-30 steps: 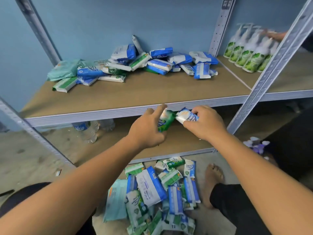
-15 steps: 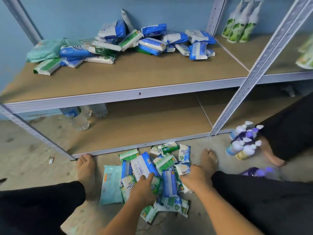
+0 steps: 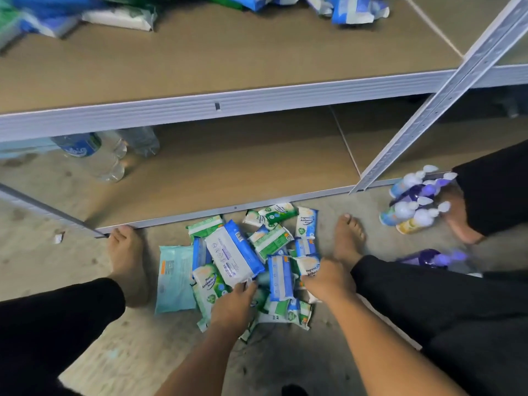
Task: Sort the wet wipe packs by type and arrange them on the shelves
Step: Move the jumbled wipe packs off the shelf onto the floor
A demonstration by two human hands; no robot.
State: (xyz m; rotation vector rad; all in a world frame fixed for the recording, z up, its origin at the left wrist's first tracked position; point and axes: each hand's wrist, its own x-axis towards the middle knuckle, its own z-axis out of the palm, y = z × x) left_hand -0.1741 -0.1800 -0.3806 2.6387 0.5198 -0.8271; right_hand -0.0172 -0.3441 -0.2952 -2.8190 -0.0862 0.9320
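Wet wipe packs (image 3: 271, 238) lie heaped on the floor, lower centre (overlapping, no clean count). The right hand (image 3: 325, 282) grasps one small white-blue pack (image 3: 310, 265). The left hand (image 3: 233, 305) touches one large white pack (image 3: 231, 252), and its grip cannot be told. One teal pack (image 3: 174, 278) lies at the heap's left.

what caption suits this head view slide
Left hand and right hand reach into wet wipe packs piled on the floor before the shelves

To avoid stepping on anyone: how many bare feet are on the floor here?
3. The left foot is left of the packs, the right foot is right of them, and a third foot is by the bottles. More may be hidden.
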